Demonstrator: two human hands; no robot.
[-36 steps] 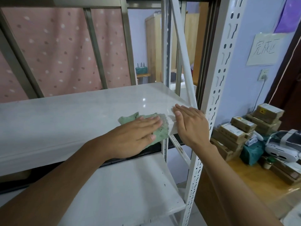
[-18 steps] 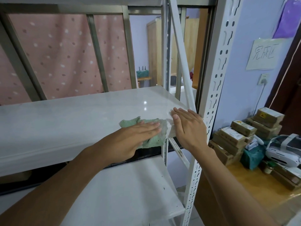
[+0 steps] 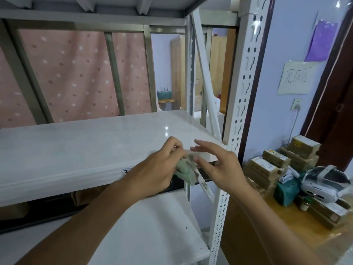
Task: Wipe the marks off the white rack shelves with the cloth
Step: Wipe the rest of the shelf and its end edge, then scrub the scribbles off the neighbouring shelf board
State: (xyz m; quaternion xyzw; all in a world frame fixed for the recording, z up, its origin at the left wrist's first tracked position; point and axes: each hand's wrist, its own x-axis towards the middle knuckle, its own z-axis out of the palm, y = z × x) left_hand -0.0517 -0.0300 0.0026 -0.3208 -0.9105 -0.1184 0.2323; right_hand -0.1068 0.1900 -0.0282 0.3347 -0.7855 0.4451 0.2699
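The white rack's middle shelf spans the view at chest height, and a lower shelf lies beneath it. My left hand is closed around a bunched green cloth, held just off the middle shelf's front right corner. My right hand hovers beside the cloth with its fingers spread, holding nothing. A small dark mark shows on the lower shelf near its right edge. A label with black writing sits on the middle shelf's front lip, partly behind my left hand.
A perforated white upright and a diagonal brace stand at the rack's right end. To the right, a wooden table carries stacked cardboard boxes, a green pouch and a white device. A pink dotted curtain hangs behind.
My left hand lifted off the shelf and bunched the cloth, pulling it past the front edge. My right hand came off the shelf corner and spread its fingers. The camera tilted up.
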